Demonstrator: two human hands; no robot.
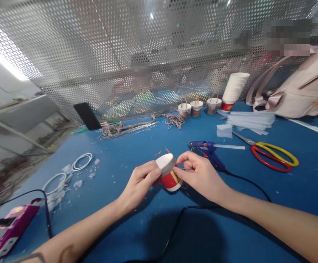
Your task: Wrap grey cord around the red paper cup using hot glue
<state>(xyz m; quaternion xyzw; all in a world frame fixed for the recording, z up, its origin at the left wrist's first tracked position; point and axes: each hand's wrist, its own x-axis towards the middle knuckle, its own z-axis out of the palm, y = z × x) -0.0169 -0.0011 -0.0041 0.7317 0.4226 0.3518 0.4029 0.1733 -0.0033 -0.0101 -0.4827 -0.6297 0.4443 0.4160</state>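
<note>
Left hand (142, 182): bare, with slender fingers; places below are given from it.
Right hand (202, 175): bare, just to the right of the left hand, slender like it.
Left forearm (98, 223): slim and uncovered, below and left of the left hand.
Right forearm (271, 219): slim and uncovered, well to the right of the left hand.
Grey band (39, 257): blurred, far below and left of the left hand; bracelet or cuff, unclear.
Curved mark (65, 250): dark, between band and left hand; marking or shadow, unclear.
</note>
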